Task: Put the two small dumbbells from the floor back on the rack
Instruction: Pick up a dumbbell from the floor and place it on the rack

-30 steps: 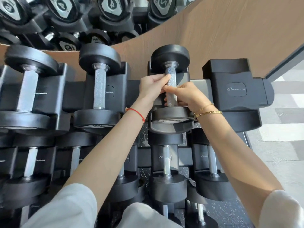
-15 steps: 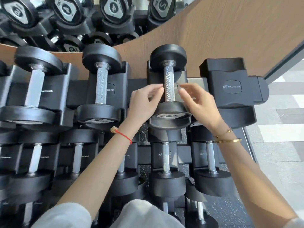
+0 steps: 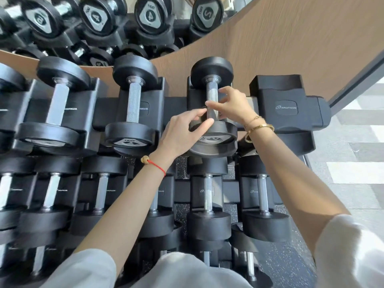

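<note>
The word NAUTILUS is printed in white on the empty cradle (image 3: pixel 286 107) at the rack's right end and on the cradle (image 3: pixel 143 108) two places to its left. In the mirror (image 3: pixel 124 28), dumbbell ends show 4, 4 and a backwards 5.

I have 1 view, from the head camera: it looks forward and steeply down over both forearms onto the rack (image 3: pixel 291 107), close in, wide-angle bending the edges. The wall mirror (image 3: pixel 104 21) fills the top left, floor (image 3: pixel 357 163) the right.
</note>
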